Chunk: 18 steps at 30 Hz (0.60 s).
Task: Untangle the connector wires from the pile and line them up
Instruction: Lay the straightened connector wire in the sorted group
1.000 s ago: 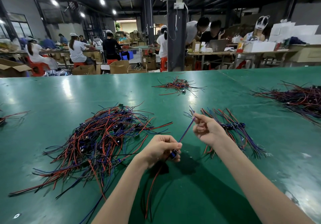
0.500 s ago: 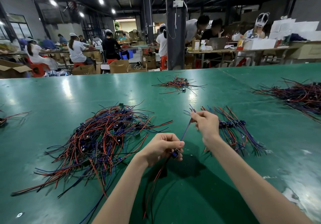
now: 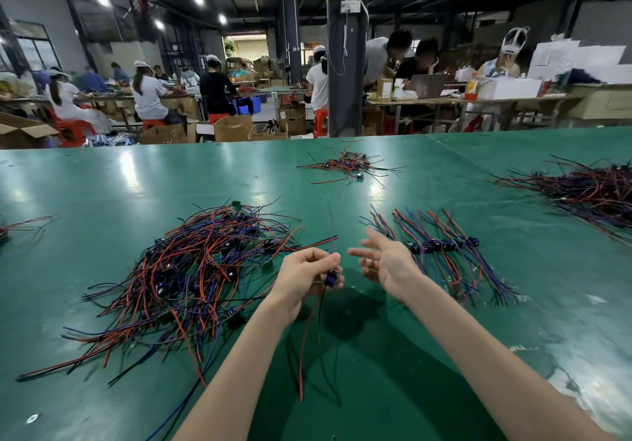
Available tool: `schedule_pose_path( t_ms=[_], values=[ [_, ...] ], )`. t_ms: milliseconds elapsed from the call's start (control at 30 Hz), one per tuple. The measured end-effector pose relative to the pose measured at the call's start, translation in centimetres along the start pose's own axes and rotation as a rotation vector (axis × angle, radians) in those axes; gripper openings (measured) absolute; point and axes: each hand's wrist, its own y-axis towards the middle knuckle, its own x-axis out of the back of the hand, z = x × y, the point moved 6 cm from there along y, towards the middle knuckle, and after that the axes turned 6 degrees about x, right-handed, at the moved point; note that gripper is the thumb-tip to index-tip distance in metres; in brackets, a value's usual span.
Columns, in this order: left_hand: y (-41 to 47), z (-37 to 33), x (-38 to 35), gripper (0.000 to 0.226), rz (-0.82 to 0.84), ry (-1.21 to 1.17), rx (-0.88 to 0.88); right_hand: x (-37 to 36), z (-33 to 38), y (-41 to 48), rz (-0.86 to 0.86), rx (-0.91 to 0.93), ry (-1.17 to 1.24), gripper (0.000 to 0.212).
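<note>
A tangled pile of red, blue and black connector wires [image 3: 191,280] lies on the green table [image 3: 102,194], left of centre. My left hand [image 3: 307,278] grips one connector wire [image 3: 330,278] by its small blue connector; its red and black leads hang down toward me and a thin lead sticks up. My right hand [image 3: 384,264] hovers just right of it, fingers spread, holding nothing. Behind my right hand a row of lined-up wires [image 3: 444,245] lies with the blue connectors side by side.
A small wire bundle [image 3: 349,165] lies at the table's far middle, a large dark pile [image 3: 588,191] at the far right, and a few wires [image 3: 20,227] at the left edge. Beyond the table are people at benches, cardboard boxes and a dark pillar [image 3: 345,64].
My right hand has let go of the wire's upper lead and opened, moving down and slightly right. The freed lead now stands up from my left hand, which still holds the connector.
</note>
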Motion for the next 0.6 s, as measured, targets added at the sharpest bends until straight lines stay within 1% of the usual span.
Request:
schedule_pose_path(
  t_ms=[133,267,400,533,600],
  values=[
    [0.3,-0.4,1.8,0.016,-0.199,0.010,-0.055,-2.9,-1.7,-2.3,0.204,-0.039,-0.211,0.012],
    [0.4,-0.3,2.6,0.015,-0.289,-0.008,-0.091,-4.2,-3.0,-3.5,0.304,-0.102,-0.267,0.017],
    [0.6,-0.2,2.6,0.015,-0.302,0.019,-0.094,-4.4,-3.2,-3.8,0.357,-0.094,-0.238,0.019],
    [0.6,-0.1,2.5,0.014,-0.276,-0.010,-0.089,-4.5,-3.2,-3.8,0.361,-0.065,-0.190,0.007],
    [0.6,-0.1,2.4,0.013,-0.271,-0.024,-0.089,-4.5,-3.3,-3.7,0.355,-0.065,-0.187,0.005]
  ],
)
